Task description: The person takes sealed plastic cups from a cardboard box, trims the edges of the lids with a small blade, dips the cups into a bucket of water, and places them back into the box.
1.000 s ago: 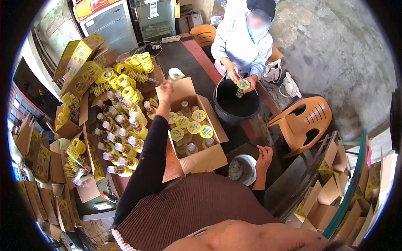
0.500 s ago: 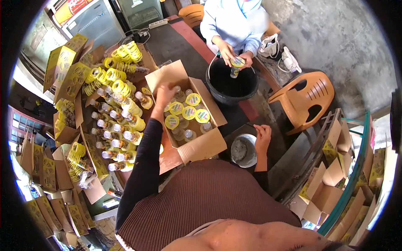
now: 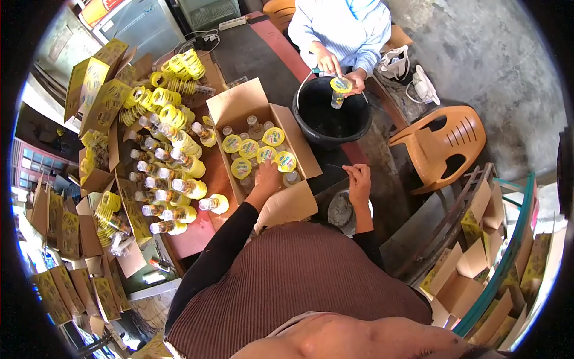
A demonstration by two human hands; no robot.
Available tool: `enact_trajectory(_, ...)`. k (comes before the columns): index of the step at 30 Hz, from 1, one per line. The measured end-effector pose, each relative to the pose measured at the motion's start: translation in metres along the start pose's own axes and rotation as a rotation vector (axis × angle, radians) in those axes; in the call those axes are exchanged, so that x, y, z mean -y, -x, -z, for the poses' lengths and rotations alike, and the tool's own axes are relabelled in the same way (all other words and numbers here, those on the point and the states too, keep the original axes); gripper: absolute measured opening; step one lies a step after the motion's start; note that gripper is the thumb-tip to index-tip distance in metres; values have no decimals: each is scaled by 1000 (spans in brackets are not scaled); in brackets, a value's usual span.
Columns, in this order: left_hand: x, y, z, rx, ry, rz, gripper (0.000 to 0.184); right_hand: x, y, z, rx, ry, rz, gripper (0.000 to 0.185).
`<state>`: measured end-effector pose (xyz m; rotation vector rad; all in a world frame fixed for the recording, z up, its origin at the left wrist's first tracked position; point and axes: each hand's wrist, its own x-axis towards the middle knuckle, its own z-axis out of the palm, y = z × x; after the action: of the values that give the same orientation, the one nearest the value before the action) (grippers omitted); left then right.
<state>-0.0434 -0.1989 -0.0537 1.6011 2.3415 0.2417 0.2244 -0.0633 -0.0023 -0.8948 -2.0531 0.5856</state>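
My left hand [image 3: 267,178] is inside an open cardboard box [image 3: 308,152], its fingers down beside a container with a round yellow top [image 3: 266,154]. The hand itself hides whether the fingertips grip anything. Several more round yellow tops with lemon lettering and clear bottles [image 3: 255,125] stand in the same box. My right hand [image 3: 359,178] is closed in a pinch around a thin dark stick [image 3: 335,166], its tip pointing left. Below that hand, partly covered by my forearm, is a small pail [image 3: 341,210] with grey contents.
Many yellow-labelled bottles [image 3: 190,188] lie left of the box, with yellow ring stacks [image 3: 170,116] behind. Across the table a person [image 3: 338,42] holds a yellow-topped cup [image 3: 339,90] over a black bucket [image 3: 308,128]. An orange chair [image 3: 457,140] stands right; folded cartons [image 3: 66,233] sit left.
My left hand has moved from the box's far left corner to its near middle. A round yellow top now shows at that corner. My right hand has risen slightly, moving left with the stick.
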Motion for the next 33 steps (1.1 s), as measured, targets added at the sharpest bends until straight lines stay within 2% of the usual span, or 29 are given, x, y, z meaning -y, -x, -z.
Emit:
enact_trajectory(3, 14, 15, -10, 60, -86, 128, 45, -3, -4, -6, 29, -60, 1, 20)
enact_trajectory(5, 32, 22, -37, 112, -29, 172, 35, -3, -9, -7, 54, -65, 29, 21)
enact_trajectory(9, 41, 31, -45, 92, 126, 274, 27, -3, -21, -12, 55, -47, 123, 23)
enact_trajectory(11, 48, 37, -56, -11, 147, 185, 24, -6, -24, -13, 123, -110, 61, 23)
enact_trajectory(12, 49, 41, -57, -12, 146, 187, 24, -7, -27, -14, 124, -112, 62, 23)
enact_trajectory(14, 48, 48, -59, -214, 218, 209, 24, -10, -31, -16, 147, -133, 69, 23)
enact_trajectory(19, 22, 56, -26, -362, 350, 250, 23, -17, -42, -22, 197, -158, 102, 21)
enact_trajectory(21, 6, 58, -17, -504, 553, 228, 21, -18, -48, -27, 216, -152, 131, 21)
enact_trajectory(22, 1, 59, -14, -512, 556, 238, 21, -20, -49, -29, 222, -162, 152, 20)
enact_trajectory(25, -10, 64, -3, -598, 503, 291, 19, -24, -55, -35, 249, -174, 190, 19)
enact_trajectory(28, -14, 78, 17, -550, 608, 511, 22, -26, -58, -36, 277, -176, 208, 18)
enact_trajectory(29, -16, 83, 26, -598, 695, 497, 24, -27, -59, -37, 291, -174, 213, 17)
enact_trajectory(31, 0, 89, 18, -505, 1013, 581, 26, -30, -60, -38, 297, -196, 218, 17)
enact_trajectory(32, 4, 91, 12, -510, 1010, 585, 26, -32, -60, -40, 302, -214, 218, 17)
enact_trajectory(33, 5, 93, 9, -494, 1326, 552, 27, -32, -60, -40, 304, -220, 221, 17)
